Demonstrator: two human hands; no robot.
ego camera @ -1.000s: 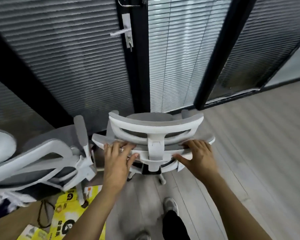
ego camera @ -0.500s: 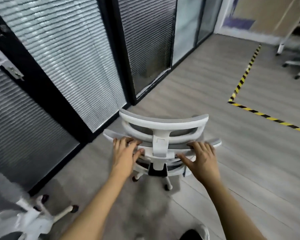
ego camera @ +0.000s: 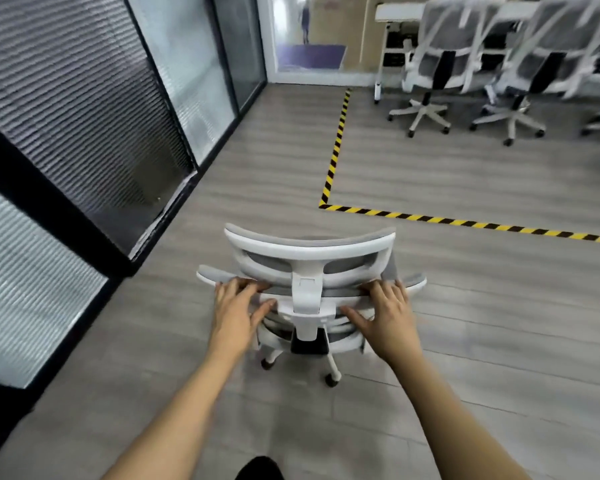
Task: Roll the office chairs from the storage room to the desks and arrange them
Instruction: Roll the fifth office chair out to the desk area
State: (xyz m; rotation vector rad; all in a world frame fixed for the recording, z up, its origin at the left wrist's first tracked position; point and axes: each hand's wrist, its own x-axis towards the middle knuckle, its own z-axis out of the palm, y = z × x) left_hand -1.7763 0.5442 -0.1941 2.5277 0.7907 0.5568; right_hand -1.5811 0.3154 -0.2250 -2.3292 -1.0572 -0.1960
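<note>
Head view: your office chair (ego camera: 309,252) sits in the lower middle of the frame on the grey plank floor (ego camera: 257,161), its back turned toward you and its casters (ego camera: 331,379) on the boards. Your left hand (ego camera: 234,315) grips the left side of the backrest's top edge (ego camera: 343,289), fingers hooked over it and thumb stretched inward along the rear. Your right hand (ego camera: 387,318) grips the right side the same way. The headrest (ego camera: 312,242) stands between and above your hands. A glass partition with blinds (ego camera: 84,116) fills the left of the frame. Yellow-and-black floor tape (ego camera: 336,147) makes a corner just above and right of the chair. In the upper right, two parked chairs (ego camera: 440,46) stand at a white desk (ego camera: 399,10), well apart from yours.
</note>
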